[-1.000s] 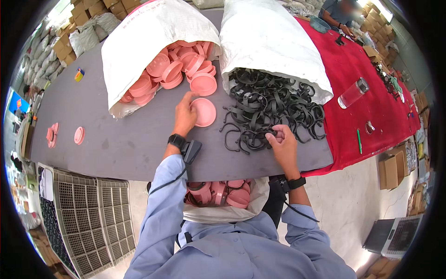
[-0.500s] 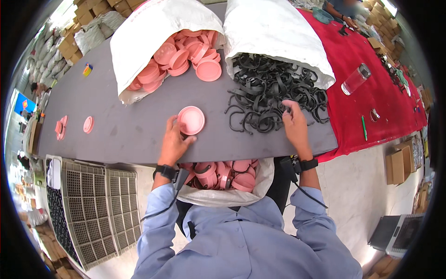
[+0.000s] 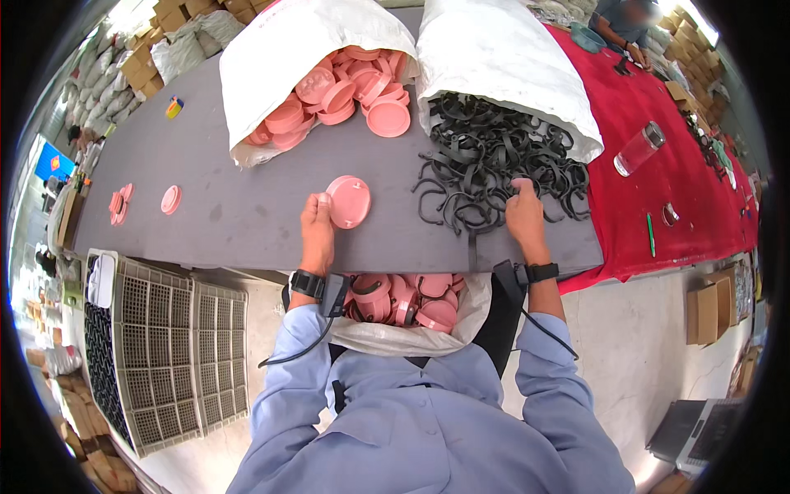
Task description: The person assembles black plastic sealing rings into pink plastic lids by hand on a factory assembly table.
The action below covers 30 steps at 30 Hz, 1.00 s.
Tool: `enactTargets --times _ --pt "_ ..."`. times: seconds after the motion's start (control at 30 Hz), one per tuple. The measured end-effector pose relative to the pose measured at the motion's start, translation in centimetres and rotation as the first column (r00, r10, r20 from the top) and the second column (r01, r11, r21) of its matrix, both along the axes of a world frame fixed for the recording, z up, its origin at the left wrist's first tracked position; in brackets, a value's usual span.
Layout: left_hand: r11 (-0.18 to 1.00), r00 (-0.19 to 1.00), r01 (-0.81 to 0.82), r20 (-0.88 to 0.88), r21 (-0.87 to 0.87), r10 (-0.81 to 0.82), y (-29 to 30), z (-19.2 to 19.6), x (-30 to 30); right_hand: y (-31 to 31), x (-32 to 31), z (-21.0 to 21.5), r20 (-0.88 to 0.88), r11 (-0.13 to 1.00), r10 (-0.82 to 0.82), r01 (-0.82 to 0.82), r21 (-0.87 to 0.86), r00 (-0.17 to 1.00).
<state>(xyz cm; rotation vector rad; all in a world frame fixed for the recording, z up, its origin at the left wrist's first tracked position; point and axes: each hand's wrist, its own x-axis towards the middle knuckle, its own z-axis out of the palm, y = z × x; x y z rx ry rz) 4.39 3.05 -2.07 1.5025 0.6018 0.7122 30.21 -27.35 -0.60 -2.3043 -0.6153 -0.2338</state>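
Observation:
My left hand (image 3: 319, 222) grips a round pink plastic lid (image 3: 350, 202) by its left edge, thumb up along the rim. The lid is tilted, and its outer face with small raised details shows. On the right, my right hand (image 3: 525, 212) is at the near side of a heap of curved black plastic straps (image 3: 477, 160). Its fingers are curled in, and whatever they hold, if anything, is hidden. The heap spills from a white woven sack (image 3: 506, 53). One black strap (image 3: 473, 251) lies apart near the table's front edge.
Pink lids (image 3: 336, 97) spill from another white sack (image 3: 280, 62). Below the table edge, an open sack (image 3: 403, 340) holds pink parts. Loose pink pieces (image 3: 170, 199) lie left on the grey table (image 3: 247, 218). A bottle (image 3: 639, 149) stands on red cloth (image 3: 588, 95); a co-worker sits beyond.
My left hand has turned the lid from its hollow side to its outer face. My right hand's fingers have curled in more at the heap. A strap now lies near the front edge.

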Motion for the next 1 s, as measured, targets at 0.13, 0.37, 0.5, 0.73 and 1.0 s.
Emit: enactTargets --times 0.13,0.37,0.5,0.73,1.0 --pt "0.858 0.980 0.092 0.199 -0.506 0.012 -2.3 0.5 -0.6 -0.1 -0.7 1.4 -0.037 0.986 -0.002 0.008 0.164 0.999" --pt "0.847 0.990 0.061 0.143 -0.528 0.018 -5.0 3.2 -3.1 -2.0 -3.4 3.4 -0.336 0.915 0.161 -0.012 0.403 0.928" --pt "0.826 0.992 0.123 0.087 -0.551 -0.089 -6.4 3.7 -4.7 -5.3 -6.3 4.1 -0.497 0.852 0.338 -0.036 0.522 0.799" --pt "0.875 0.976 0.183 -0.024 -0.449 -0.217 -10.6 1.4 -6.7 -7.4 -11.7 1.4 -0.551 0.872 0.371 -0.077 0.483 0.747" --pt "0.830 0.884 0.400 -0.076 -0.388 -0.461 -13.5 1.5 -6.4 -2.5 -18.4 -0.4 -0.587 0.804 0.581 -0.285 0.522 0.564"
